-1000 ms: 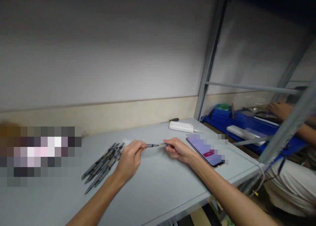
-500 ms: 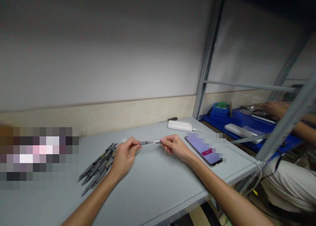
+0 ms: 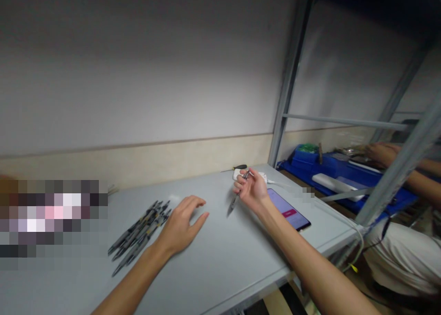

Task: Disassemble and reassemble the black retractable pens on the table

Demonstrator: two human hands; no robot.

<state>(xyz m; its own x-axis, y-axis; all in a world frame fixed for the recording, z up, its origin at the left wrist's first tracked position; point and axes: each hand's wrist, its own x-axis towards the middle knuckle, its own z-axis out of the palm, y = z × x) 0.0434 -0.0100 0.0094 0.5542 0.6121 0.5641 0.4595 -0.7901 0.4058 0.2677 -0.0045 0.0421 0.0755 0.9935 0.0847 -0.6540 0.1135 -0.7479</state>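
My right hand (image 3: 253,189) is closed around a grey pen (image 3: 234,204), which tilts with one end down toward the table and the other up by my thumb. Its upper part is partly covered by my fingers. My left hand (image 3: 184,221) hovers over the table with thumb and fingers apart, holding nothing. Beside that hand, on its left, lies a pile of several grey and black pens (image 3: 139,234), roughly side by side. A phone (image 3: 291,211) with a lit screen lies by my right wrist, partly hidden by my forearm.
Behind my right hand are a white power strip or adapter (image 3: 262,176) with a cable and a screwdriver (image 3: 239,167). Metal frame posts (image 3: 280,140) rise at the table's right corner. Beyond, another person's hands (image 3: 382,152) are over a blue surface (image 3: 386,186). Blurred blocks cover the left.
My left hand has let go of the pen and opened. My right hand has lifted and turned, carrying the pen from level to steeply tilted.
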